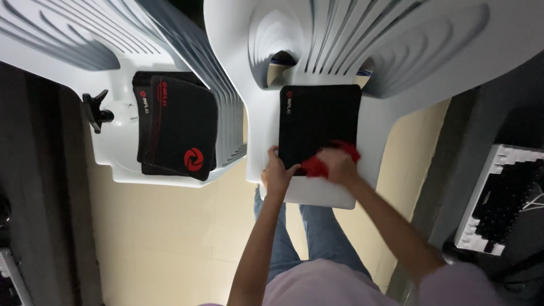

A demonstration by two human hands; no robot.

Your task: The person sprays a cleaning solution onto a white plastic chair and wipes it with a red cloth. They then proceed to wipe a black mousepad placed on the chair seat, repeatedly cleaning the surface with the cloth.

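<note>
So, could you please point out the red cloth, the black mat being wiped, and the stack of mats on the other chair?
red cloth (315,166), head view, on the bunched part left of the right hand.
black mat (320,122), head view, on its bare middle.
stack of mats (178,122), head view, on the top mat's middle.

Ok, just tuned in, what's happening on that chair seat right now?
A person is working over a black mat lying on a white plastic chair seat. The left hand pins the mat's near corner, while the right hand presses a red cloth against its near edge. A stack of similar black mats sits on the neighbouring white chair.
</note>
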